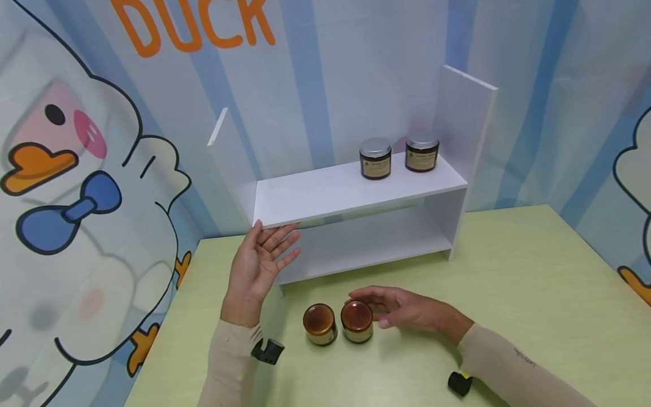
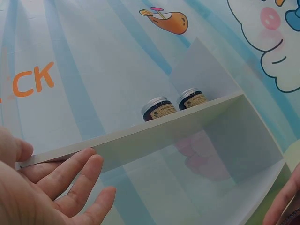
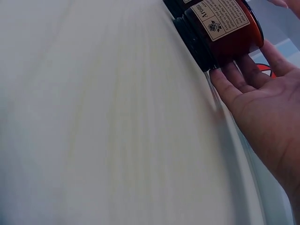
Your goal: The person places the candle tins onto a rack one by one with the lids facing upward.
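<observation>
My left hand [image 1: 256, 265] is at the left front corner of the white two-tier shelf [image 1: 325, 195], pinching the upper board with the thumb at its edge and the fingers spread underneath. Low on the table, my right hand [image 1: 407, 308] touches the right one of two amber glass jars [image 1: 357, 325], its fingers reaching behind the glass and its thumb beside it. Both jars stand lid-down, and a paper label [image 3: 220, 18] shows in the right wrist view. The other amber jar [image 1: 319, 327] stands close on its left.
Two dark labelled jars with silver lids, one nearer the middle [image 1: 375, 161] and one nearer the right panel [image 1: 421, 154], stand upright on the upper board. The shelf's side panel [image 1: 465, 113] rises at right. Behind the pale green table [image 1: 529, 271] hangs a duck-print backdrop [image 1: 325, 68].
</observation>
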Available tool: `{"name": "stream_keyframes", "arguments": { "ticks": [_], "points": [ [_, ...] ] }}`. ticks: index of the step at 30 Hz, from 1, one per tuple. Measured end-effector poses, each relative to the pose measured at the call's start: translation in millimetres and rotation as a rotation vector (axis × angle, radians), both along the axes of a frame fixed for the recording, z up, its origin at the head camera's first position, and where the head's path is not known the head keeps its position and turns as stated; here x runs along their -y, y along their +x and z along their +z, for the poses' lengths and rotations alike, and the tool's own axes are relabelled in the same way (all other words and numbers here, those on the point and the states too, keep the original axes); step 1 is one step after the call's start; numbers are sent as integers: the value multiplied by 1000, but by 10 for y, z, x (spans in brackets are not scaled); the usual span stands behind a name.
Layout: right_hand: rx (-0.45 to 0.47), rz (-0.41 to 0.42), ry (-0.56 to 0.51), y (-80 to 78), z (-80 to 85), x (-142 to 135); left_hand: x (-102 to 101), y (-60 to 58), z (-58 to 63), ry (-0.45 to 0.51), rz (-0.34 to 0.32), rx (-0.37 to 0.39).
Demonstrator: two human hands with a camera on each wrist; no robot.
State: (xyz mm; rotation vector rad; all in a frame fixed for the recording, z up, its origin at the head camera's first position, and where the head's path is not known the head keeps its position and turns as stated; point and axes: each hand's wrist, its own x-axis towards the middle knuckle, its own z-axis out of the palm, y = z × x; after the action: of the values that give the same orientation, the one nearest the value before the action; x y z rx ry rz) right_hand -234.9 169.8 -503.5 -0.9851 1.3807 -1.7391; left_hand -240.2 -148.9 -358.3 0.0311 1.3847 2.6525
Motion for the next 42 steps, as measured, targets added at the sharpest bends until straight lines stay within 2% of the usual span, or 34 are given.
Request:
{"name": "stream_keyframes", "arguments": {
  "ticks": [36,42],
  "points": [
    [-4,-78,52,8,-15,123,4,0,-9,-12,-14,-12],
    [24,-86,74,2,-15,132,2,-4,-8,-14,-16,-17]
  ]
}}
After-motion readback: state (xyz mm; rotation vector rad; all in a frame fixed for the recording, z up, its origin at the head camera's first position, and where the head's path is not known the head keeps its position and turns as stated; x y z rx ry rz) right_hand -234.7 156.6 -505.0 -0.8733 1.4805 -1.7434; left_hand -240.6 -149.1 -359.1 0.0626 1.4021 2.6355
